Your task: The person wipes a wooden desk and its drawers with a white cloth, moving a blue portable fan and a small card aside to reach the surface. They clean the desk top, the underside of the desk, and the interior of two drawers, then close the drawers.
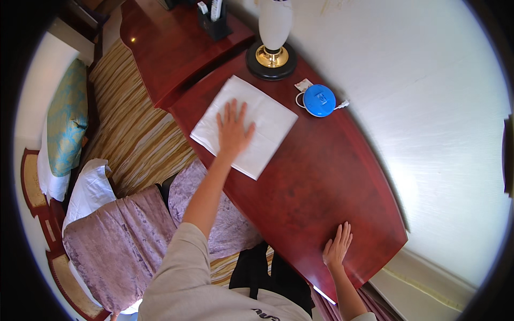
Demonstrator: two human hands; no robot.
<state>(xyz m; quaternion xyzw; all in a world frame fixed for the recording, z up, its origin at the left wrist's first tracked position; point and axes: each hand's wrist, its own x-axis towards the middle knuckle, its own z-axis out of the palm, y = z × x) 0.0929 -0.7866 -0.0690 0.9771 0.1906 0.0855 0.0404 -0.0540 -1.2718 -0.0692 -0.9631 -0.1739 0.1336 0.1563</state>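
Note:
A folded white cloth [269, 120] lies flat on the glossy reddish-brown wooden desk [305, 180]. My left hand [233, 134] is spread palm down on top of it, fingers apart, gripping nothing. Close to the desk's right end, my right hand [338, 245] rests on the bare wood with its palm down and thumb apart from the fingers. Beyond the cloth stands a table lamp with a white body [275, 26] and a gold and black base [272, 64]. To its right sits a round blue-topped device [319, 100] with a white cable and plug.
A small printed packet [302, 85] touches the blue device. A black holder [214, 22] with white remotes stands on the adjoining cabinet top [172, 44]. A purple velvet-covered chair [120, 240] is at my left, over striped carpet [136, 140]. The wall [401, 100] borders the desk.

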